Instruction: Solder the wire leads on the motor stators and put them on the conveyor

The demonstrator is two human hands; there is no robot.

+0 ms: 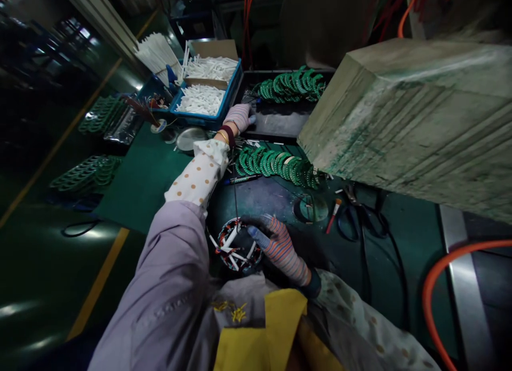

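My left hand [239,117], in a striped glove, is stretched far out by the front corner of a black tray [280,126]. Its fingers look curled in, and what they hold is hidden. A thin dark cord [235,195] runs straight up from a wire-wound stator [230,233] towards this hand; its far end is hidden near the wrist. White sleeves and red, blue and black wires show in the round stator, close to my body. My right hand [282,248], gloved with dark fingertips, grips the stator's right rim.
Green curved boards [276,165] lie in a row beyond the stator; more [292,87] fill the black tray. A blue bin [228,101] holds white tubes. Scissors [356,216] and a brush [333,216] lie right. A large worn block [416,120] blocks the right side; an orange hose [430,301] curves nearby.
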